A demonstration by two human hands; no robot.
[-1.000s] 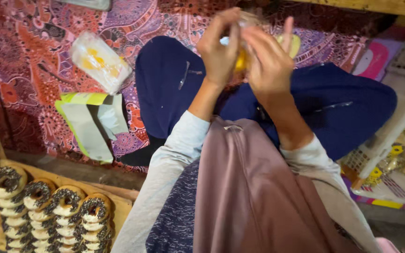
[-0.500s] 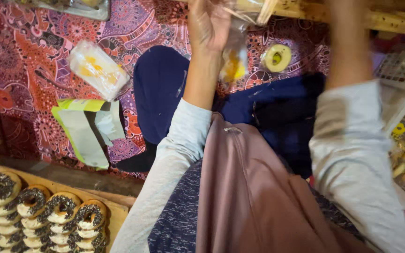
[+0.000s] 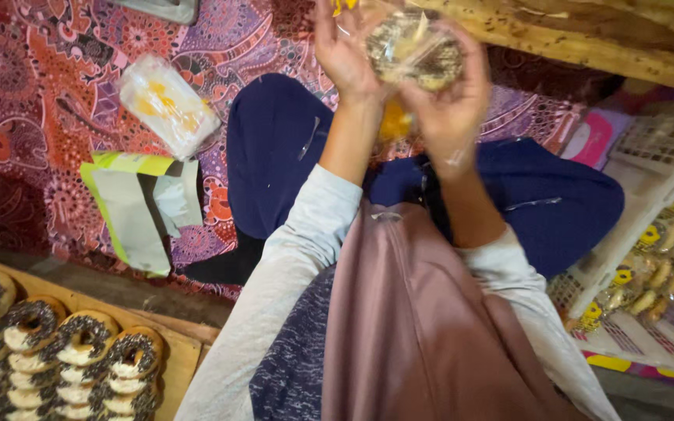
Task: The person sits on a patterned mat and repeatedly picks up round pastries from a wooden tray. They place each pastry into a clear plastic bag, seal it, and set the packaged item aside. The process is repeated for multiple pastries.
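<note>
Overhead — bagged doughnut [image 3: 415, 51] between both hands — left hand [image 3: 342, 51], right hand [image 3: 450, 105].

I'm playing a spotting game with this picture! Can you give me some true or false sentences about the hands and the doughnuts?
1. Both hands hold a wrapped doughnut up high. True: the left hand and right hand have it in their grip.
2. The tray of doughnuts sits at the lower left. True.
3. Those doughnuts are stacked in piles. True.
4. The patterned cloth is plain white. False: it is red and purple.
5. The white crate is on the left. False: it is on the right.
</note>
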